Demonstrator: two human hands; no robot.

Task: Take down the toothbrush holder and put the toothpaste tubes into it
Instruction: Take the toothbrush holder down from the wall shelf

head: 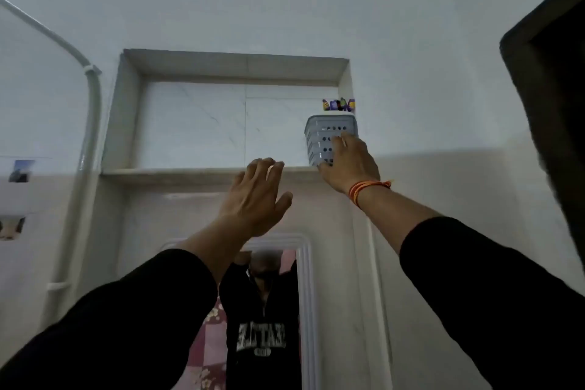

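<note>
A pale grey perforated toothbrush holder (323,133) stands at the right end of a high wall niche, on its ledge (177,171). Coloured toothbrush heads (338,104) stick out of its top. My right hand (349,165) is raised against the holder's front and right side, fingers wrapped on it; an orange thread is tied at the wrist. My left hand (254,196) is lifted just below the ledge, fingers spread, holding nothing. No toothpaste tubes are in view.
A white-framed mirror (304,310) below the niche shows a person in a dark sweatshirt. A white pipe (90,123) runs down the wall at left. A dark door frame (550,104) is at the right edge.
</note>
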